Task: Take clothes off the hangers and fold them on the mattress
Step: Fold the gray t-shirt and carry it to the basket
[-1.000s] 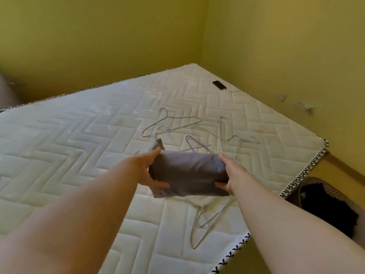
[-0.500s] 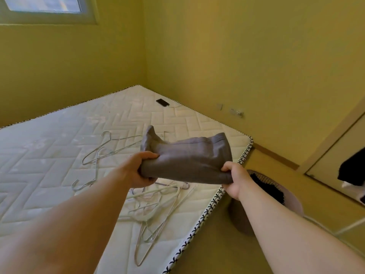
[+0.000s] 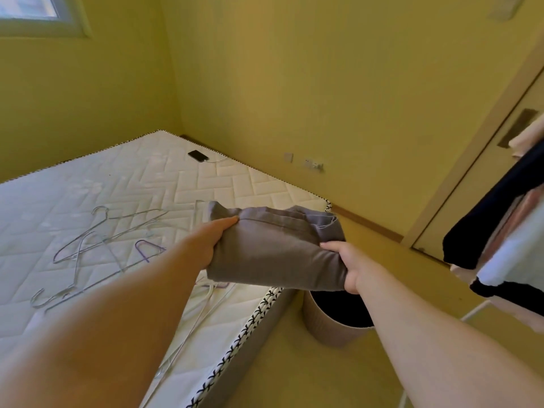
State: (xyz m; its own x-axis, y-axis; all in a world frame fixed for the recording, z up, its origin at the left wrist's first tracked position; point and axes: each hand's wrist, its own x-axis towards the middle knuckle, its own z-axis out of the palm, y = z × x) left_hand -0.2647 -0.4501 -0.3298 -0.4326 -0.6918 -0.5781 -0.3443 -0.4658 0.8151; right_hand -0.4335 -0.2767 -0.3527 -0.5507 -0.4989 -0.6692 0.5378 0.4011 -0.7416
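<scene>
Holding folded grey garment (image 3: pixel 273 254), left hand (image 3: pixel 206 245) and right hand (image 3: pixel 350 269) grips clamped on its ends; empty hangers (image 3: pixel 103 240) on mattress (image 3: pixel 235 184), more clothes (image 3: pixel 500 219) left hanging.

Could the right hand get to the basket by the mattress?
Probably yes: the basket stands open below the right hand, nothing between, though that hand grips the folded cloth.

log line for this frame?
left hand: grips folded grey garment | right hand: grips its other end | garment: held up, off mattress | hangers: bare, on mattress | basket: floor, beside mattress
</scene>
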